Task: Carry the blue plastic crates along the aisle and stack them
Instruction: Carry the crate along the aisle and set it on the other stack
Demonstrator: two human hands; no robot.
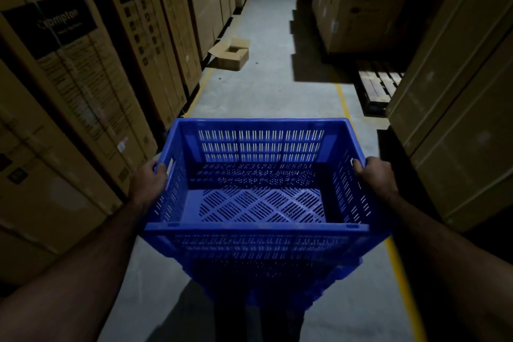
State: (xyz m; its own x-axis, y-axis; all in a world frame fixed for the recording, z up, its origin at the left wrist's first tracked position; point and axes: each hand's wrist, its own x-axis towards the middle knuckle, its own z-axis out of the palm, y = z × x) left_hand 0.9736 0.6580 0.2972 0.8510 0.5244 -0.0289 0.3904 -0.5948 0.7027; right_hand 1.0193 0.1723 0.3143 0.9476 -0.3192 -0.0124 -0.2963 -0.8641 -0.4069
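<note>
Blue crate (256, 241) between left hand (148, 183) and right hand (379, 178), fingers (161, 168) of both tight around its handles.

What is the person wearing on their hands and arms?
Nothing visible. The left hand and right hand are ungloved, with no ring, watch or band showing. The left forearm and right forearm are bare down to the frame edge; no sleeve shows.

The plastic crate (256, 230) is bright blue, its walls striped with narrow slots and its bottom cut in a diamond lattice — tan cartons (91, 97) with black printed panels (52, 22), grey concrete floor (263, 86) edged by yellow lines (342, 103), brown slatted pallet (380, 83).
</note>
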